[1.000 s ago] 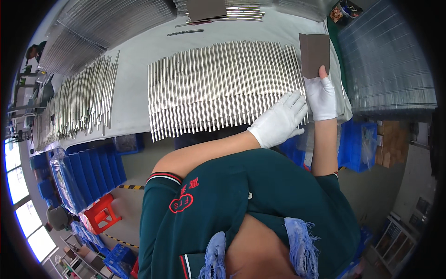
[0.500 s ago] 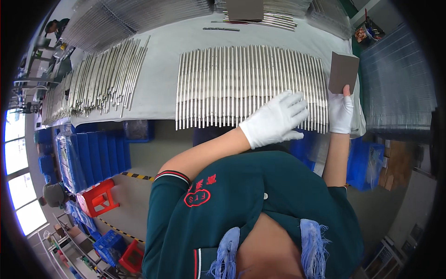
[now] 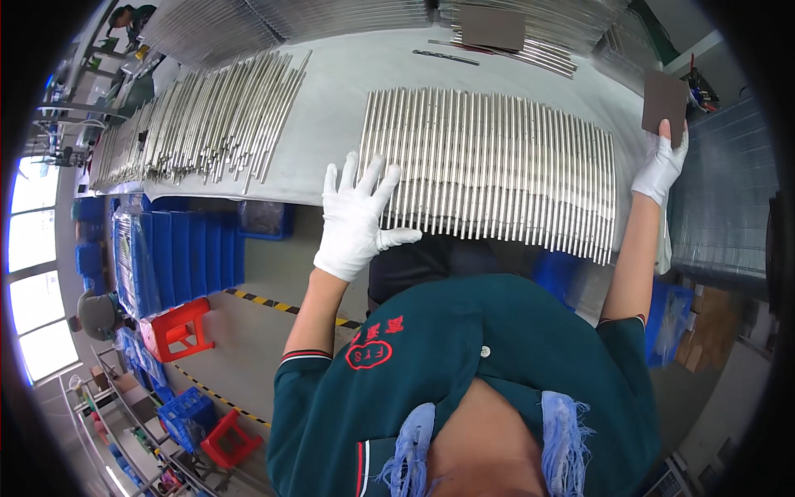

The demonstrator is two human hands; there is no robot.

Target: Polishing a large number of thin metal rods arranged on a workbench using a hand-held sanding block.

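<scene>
A row of thin silver metal rods (image 3: 489,166) lies side by side on the white-covered table (image 3: 331,99) in front of me. My left hand (image 3: 352,219), in a white glove, is at the left end of this row. Its fingers are spread and it holds nothing; the fingertips reach over or beside the outermost rods, and whether they touch cannot be made out. Off the row's far right corner, my gloved right hand (image 3: 660,170) grips a stiff grey-brown sheet (image 3: 664,99) by its lower edge, thumb on the near face.
A looser pile of rods (image 3: 219,120) covers the table's left side. Toward the back lie a dark twisted drill bit (image 3: 445,57) and another grey-brown sheet (image 3: 493,29) on more rods. Clear plastic-wrapped stacks (image 3: 356,18) line the rear. Blue crates (image 3: 186,257) and a red stool (image 3: 180,330) stand at left.
My left hand has swept from the right part of the row to its left end, fingers now spread. My right hand has shifted outward with the sheet. The whole view has turned slightly.
</scene>
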